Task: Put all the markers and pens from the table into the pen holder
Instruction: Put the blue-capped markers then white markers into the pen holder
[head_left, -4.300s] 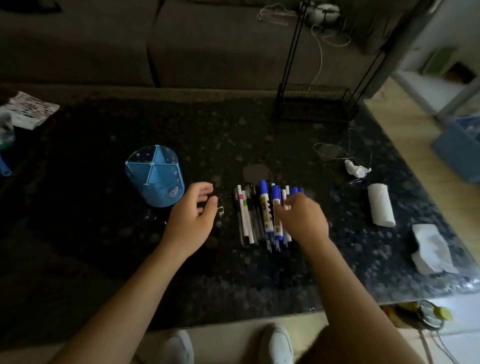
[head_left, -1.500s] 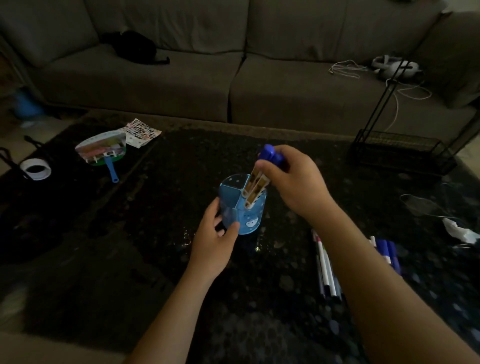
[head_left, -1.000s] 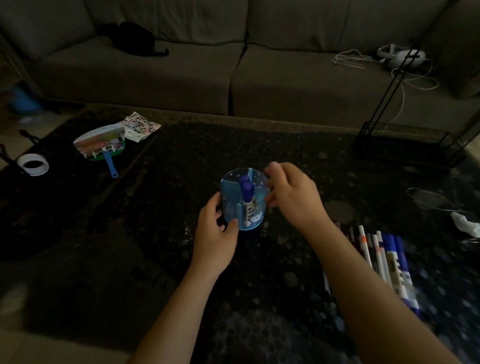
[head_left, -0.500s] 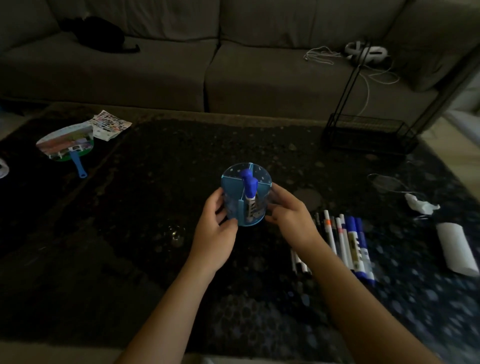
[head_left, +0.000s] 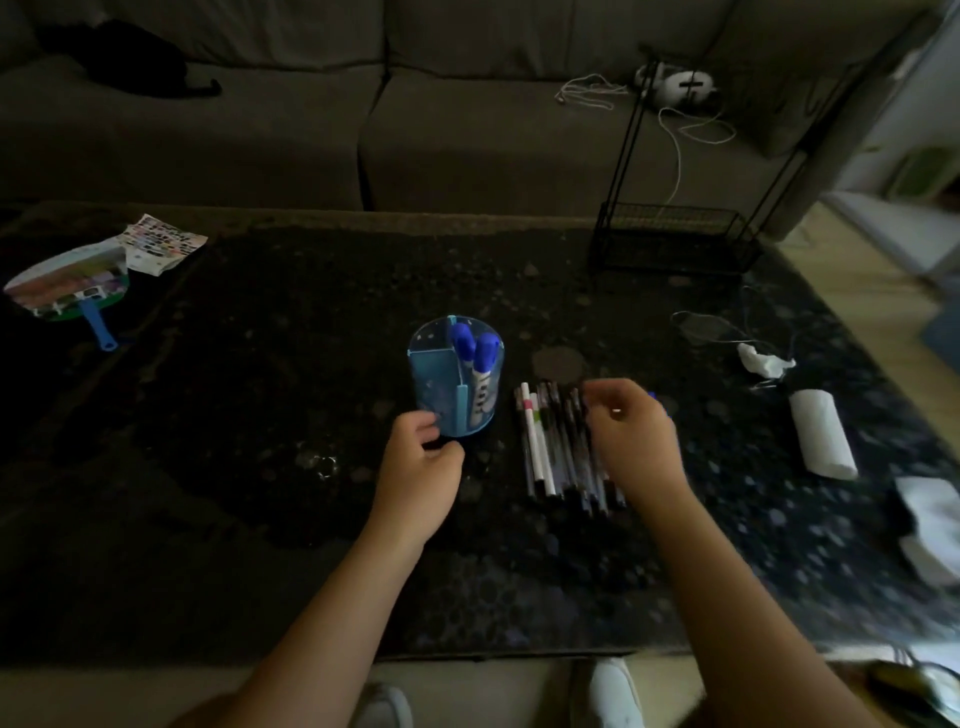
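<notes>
The translucent blue pen holder (head_left: 441, 384) stands upright on the dark table (head_left: 260, 415), with two blue-capped markers (head_left: 470, 345) in it. Just right of it, several pens and markers (head_left: 543, 441) lie in a row. My left hand (head_left: 421, 473) sits at the holder's near base, fingers loosely curled, with dark table showing between fingers and thumb. My right hand (head_left: 631, 441) is blurred over the right part of the row, fingers bent down onto the pens. It hides the markers beneath it; only a blue tip (head_left: 655, 400) peeks out behind it.
A black wire rack (head_left: 675, 244) stands at the far right of the table. A paper roll (head_left: 821, 441) and crumpled tissues (head_left: 763, 361) lie to the right. A hand fan (head_left: 72, 291) and a printed sheet (head_left: 161, 244) lie far left. A sofa (head_left: 467, 130) runs behind.
My right hand left the pen holder and moved right, onto the row of pens. My left hand slid down to the holder's base. Two markers went into the holder within the last seconds.
</notes>
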